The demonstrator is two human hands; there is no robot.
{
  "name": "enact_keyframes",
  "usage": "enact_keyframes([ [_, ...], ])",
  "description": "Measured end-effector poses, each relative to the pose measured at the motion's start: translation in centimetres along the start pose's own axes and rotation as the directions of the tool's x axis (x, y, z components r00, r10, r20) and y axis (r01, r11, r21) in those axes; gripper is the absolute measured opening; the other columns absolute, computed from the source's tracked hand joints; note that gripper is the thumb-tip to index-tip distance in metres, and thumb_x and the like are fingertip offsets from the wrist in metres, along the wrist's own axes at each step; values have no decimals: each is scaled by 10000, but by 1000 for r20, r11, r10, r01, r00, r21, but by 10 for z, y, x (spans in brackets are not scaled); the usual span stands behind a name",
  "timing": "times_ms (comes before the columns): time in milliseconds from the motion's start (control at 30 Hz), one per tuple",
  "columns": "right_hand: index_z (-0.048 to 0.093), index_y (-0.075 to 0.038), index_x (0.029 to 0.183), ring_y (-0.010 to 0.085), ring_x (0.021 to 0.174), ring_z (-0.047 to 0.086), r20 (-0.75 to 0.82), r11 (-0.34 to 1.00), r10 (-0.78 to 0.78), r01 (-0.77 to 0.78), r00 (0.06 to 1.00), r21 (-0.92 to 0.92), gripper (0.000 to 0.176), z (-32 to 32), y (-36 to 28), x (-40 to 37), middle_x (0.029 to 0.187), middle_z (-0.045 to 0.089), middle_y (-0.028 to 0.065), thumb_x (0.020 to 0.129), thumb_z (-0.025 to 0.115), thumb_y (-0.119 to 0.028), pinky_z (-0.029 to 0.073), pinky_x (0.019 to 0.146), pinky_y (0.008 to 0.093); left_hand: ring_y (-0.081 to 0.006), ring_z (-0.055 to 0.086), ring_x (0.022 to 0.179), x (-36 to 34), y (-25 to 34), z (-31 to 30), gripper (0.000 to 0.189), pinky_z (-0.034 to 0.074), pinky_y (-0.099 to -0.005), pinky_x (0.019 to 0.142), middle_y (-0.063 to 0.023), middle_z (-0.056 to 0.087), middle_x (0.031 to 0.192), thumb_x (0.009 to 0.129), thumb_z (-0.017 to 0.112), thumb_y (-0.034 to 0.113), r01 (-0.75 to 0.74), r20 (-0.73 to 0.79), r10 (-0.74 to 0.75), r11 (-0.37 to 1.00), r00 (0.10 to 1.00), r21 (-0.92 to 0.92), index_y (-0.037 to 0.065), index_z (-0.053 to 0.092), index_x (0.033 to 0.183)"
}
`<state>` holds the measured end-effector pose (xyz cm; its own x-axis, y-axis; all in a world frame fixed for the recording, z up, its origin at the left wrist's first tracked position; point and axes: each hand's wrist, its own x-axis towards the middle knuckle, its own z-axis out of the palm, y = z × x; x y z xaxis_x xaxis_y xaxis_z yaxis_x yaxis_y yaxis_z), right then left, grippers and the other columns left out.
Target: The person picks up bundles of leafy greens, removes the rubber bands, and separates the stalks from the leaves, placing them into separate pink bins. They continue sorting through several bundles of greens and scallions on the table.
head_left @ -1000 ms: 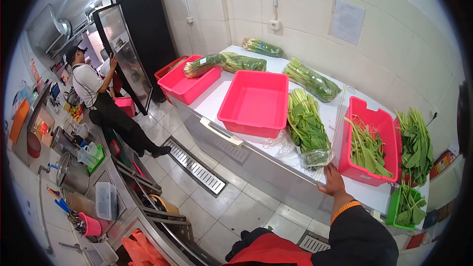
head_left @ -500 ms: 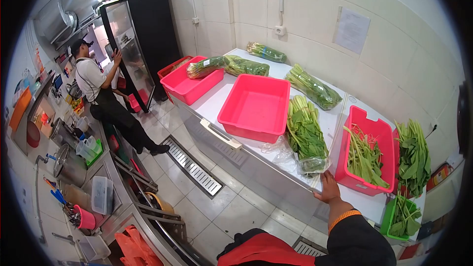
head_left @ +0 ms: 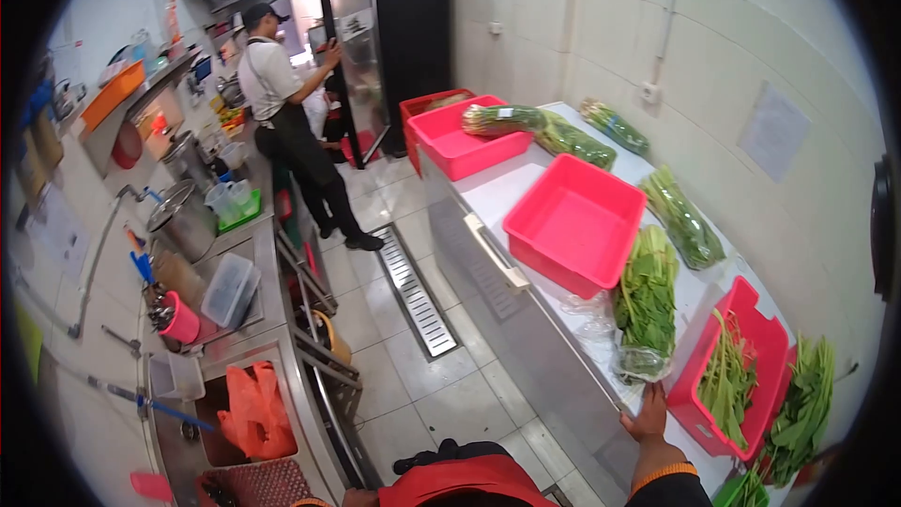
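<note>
My right hand (head_left: pixel 646 418) rests on the front edge of the white-topped chest freezer (head_left: pixel 601 338), fingers stretched out and holding nothing. Its fingertips are right by the bagged end of a bunch of leafy greens (head_left: pixel 648 296) lying on the lid. To its right stands a pink tub (head_left: pixel 690 404) with loose green stalks (head_left: pixel 725 380) in it. Only a sliver of my left hand (head_left: pixel 359 498) shows at the bottom edge, beside my red apron (head_left: pixel 469 483); its fingers are mostly hidden.
An empty pink tub (head_left: pixel 577 225) and wrapped vegetables (head_left: pixel 690 221) sit further along the freezer. More greens (head_left: pixel 802 404) lie at the right. A person (head_left: pixel 286 122) stands by a glass-doored fridge (head_left: pixel 352 56). At left is a sink with an orange-red bag (head_left: pixel 258 408).
My view has swung left, bringing the sink and a bit of my left hand into sight. My right hand stays at the freezer edge. The person still holds the fridge door.
</note>
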<state>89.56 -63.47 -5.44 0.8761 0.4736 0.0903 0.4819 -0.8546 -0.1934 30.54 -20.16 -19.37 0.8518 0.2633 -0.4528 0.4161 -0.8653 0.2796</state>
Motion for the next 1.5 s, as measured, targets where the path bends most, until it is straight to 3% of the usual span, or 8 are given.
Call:
enact_keyframes([
  [300,330,55,1465,442,1447,285,26,1000,20,-20,999,0,1048,0,0,1,1517,331,289,643,857,-323,253,1220,487,-302,597,675,-14,-31,61,344,479,-448,592,-109,661,829,998,490,247,-207,-114,211,977,971,49,32,602,1243],
  [533,291,63,1505,444,1443,294,3,1000,-27,27,1000,-16,1099,5,4,0,1530,312,295,633,853,-300,268,1208,473,-274,678,770,-22,18,-1,280,489,-435,664,-55,703,817,929,537,328,19,46,-21,999,999,40,152,647,1117],
  [667,269,68,1515,453,1438,300,-16,996,-93,93,996,-8,1120,4,7,0,1536,298,301,634,856,-297,268,1207,458,-258,724,824,-27,32,-23,244,494,-428,705,-24,728,810,890,564,374,32,82,-37,998,996,51,220,673,1045],
  [800,248,59,1529,458,1439,296,4,998,-59,59,998,-12,1138,5,6,-1,1540,293,304,638,858,-300,271,1204,456,-278,716,839,-26,39,-40,218,488,-440,715,-57,733,861,852,616,360,8,162,-17,998,987,55,194,696,968],
  [1000,238,84,1523,478,1425,308,17,996,-84,84,996,-19,1141,2,3,0,1523,298,335,647,846,-320,280,1196,464,-291,707,773,-32,55,-64,238,464,-434,664,-57,724,810,777,681,394,27,32,-27,1000,999,-12,178,699,874],
  [1133,393,183,1410,519,1348,394,-58,969,-203,191,978,-159,911,4,4,0,1420,440,379,859,692,-478,329,1167,499,-294,704,731,-29,52,-68,222,459,-437,648,-46,720,787,789,676,381,23,126,-20,999,992,-26,178,694,879],
  [1400,420,188,1393,522,1357,374,-16,984,-160,158,987,-82,897,-3,-4,1,1412,443,383,847,703,-464,313,1178,499,-282,715,752,-32,64,-79,175,470,-425,646,-46,721,773,768,676,338,69,39,-69,998,997,15,171,703,814],
  [1500,438,170,1367,488,1267,492,-57,937,-264,242,963,-251,796,-1,-1,1,1372,495,357,915,658,-447,427,1096,525,-283,716,743,-30,56,-63,143,465,-425,626,-49,718,758,752,677,310,43,0,-43,999,999,26,176,703,794],
])
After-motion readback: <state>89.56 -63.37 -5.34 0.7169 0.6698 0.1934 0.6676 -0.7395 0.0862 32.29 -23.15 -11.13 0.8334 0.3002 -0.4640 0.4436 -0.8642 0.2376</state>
